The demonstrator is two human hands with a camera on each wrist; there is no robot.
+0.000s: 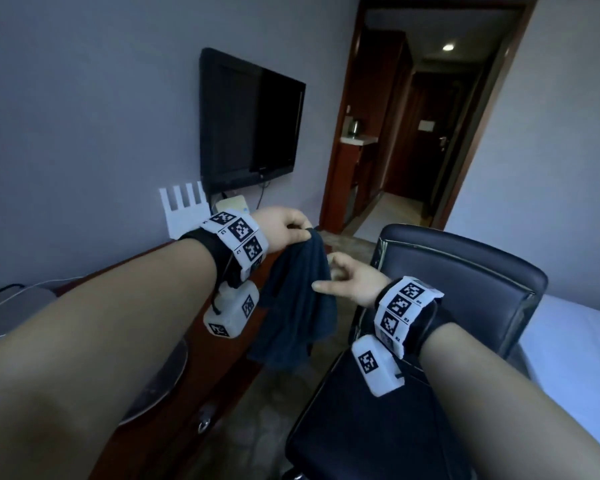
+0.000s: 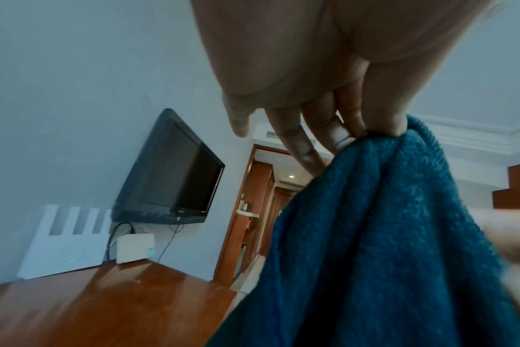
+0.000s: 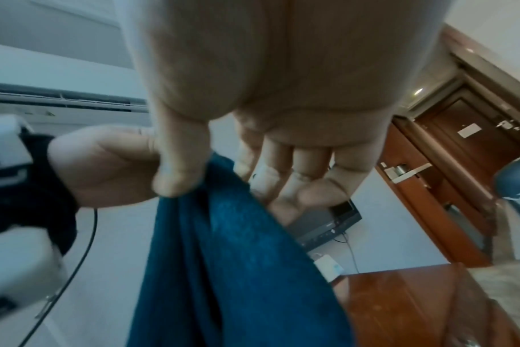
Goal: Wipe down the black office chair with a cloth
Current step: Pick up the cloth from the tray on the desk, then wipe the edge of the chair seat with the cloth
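A black flat-screen television (image 1: 252, 121) is mounted on the grey wall (image 1: 84, 116), screen dark. Below its lower left corner, a white router (image 1: 184, 211) with four upright antennas stands at the back edge of the wooden desk (image 2: 110, 302), against the wall. A small white box (image 2: 135, 247) sits just beside the router, with cables running up toward the television. Right of the television, a wood-framed doorway (image 1: 340, 140) opens onto a corridor with a ceiling light (image 1: 448, 47). A shelf inside holds what may be a kettle (image 1: 354, 127). A white bed (image 1: 575, 341) occupies the right edge.
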